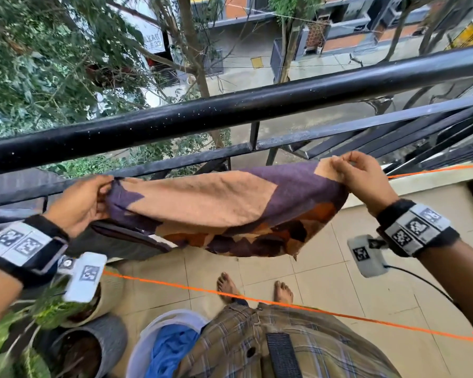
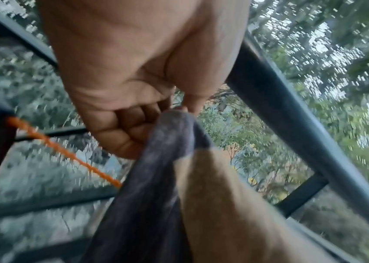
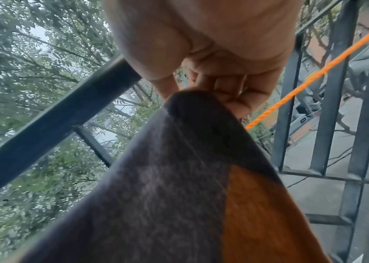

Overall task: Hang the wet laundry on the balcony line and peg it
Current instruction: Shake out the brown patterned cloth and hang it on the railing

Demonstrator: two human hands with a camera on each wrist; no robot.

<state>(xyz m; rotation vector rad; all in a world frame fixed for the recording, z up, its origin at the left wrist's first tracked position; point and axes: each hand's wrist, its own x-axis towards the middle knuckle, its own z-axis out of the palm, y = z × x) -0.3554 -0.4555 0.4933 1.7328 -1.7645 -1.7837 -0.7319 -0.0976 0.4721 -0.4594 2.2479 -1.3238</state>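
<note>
A patchwork cloth (image 1: 230,205) in purple, tan and orange hangs stretched between my two hands, sagging in the middle in front of the black railing. My left hand (image 1: 93,197) pinches its left corner; the left wrist view shows my left hand (image 2: 147,121) with fingers curled on the purple corner of the cloth (image 2: 179,160). My right hand (image 1: 352,173) pinches the right corner, and the right wrist view shows the right hand (image 3: 219,89) gripping the cloth (image 3: 179,178). An orange line (image 1: 432,169) runs off behind the right hand. A second orange line (image 1: 311,309) crosses near my waist.
The thick black top rail (image 1: 230,113) runs across in front, with bars below. A dark garment (image 1: 17,186) hangs at the left. A white basket (image 1: 159,336) holding blue laundry sits by my feet. Potted plants (image 1: 66,336) stand at the lower left.
</note>
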